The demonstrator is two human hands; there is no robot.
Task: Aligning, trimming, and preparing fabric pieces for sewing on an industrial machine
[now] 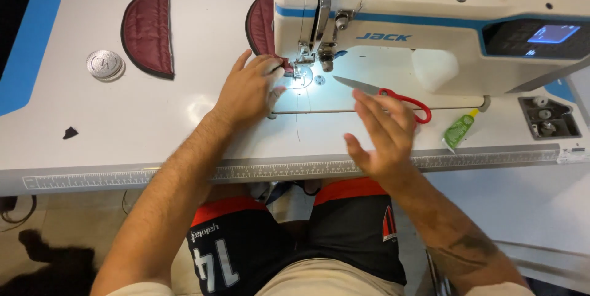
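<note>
1. While the left hand (pixel 249 90) lies flat on the white sewing table (pixel 153 124), its fingers press a small white piece (pixel 275 82) against the bed just beside the presser foot (pixel 302 66); the hand is spread and pinning, not closed around anything.
2. The right hand (pixel 381 133) hovers open and empty above the table's front part, fingers loosely spread, just short of the red-handled scissors (pixel 393 94) that lie under the arm of the sewing machine (pixel 430 19).
3. The maroon quilted piece (pixel 263 23) sits behind the needle area, mostly hidden by the machine head and touching the left fingertips near the foot; whether any seam is sewn on it cannot be told.
4. A second maroon quilted half-round (pixel 147 29) lies apart to the left, by a round silver disc (pixel 104 64); judging by that, at least one more piece may be waiting.
5. A thread (pixel 298 118) trails forward from the needle plate.
6. Room is tight on the right, where a green glue bottle (pixel 460 129) and the scissors lie near; the left of the table is roomier, and a ruler strip (pixel 184 176) marks the near edge.
</note>
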